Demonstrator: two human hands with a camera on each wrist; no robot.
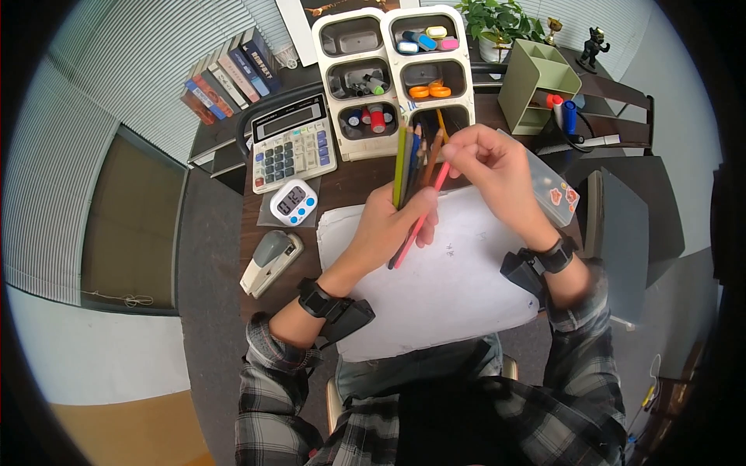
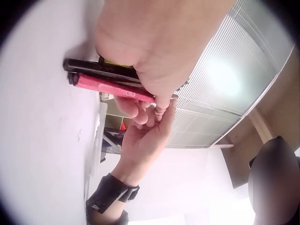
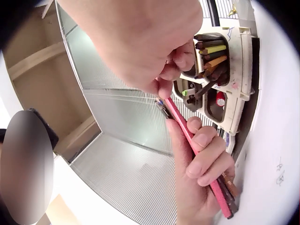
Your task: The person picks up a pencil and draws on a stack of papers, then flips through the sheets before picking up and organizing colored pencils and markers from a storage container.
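Over the white paper (image 1: 458,279), my left hand (image 1: 392,229) grips a bunch of colored pencils (image 1: 413,155), green, blue, brown and dark ones among them. A pink colored pencil (image 3: 180,119) slants along the bunch, passing through the left hand's fingers. Its upper end is pinched between the thumb and fingers of my right hand (image 1: 493,167). In the left wrist view the blunt ends of the pink pencil (image 2: 110,87) and a black pencil (image 2: 96,67) stick out below the left palm. The left palm hides part of the bunch.
Behind the hands stands a white organizer (image 1: 395,99); one compartment holds several pencils (image 3: 213,54), others erasers and orange-handled scissors (image 1: 430,91). Calculator (image 1: 291,147), timer (image 1: 294,202) and stapler (image 1: 272,262) lie left. A clear case (image 1: 548,186) and pen holder (image 1: 556,138) are right.
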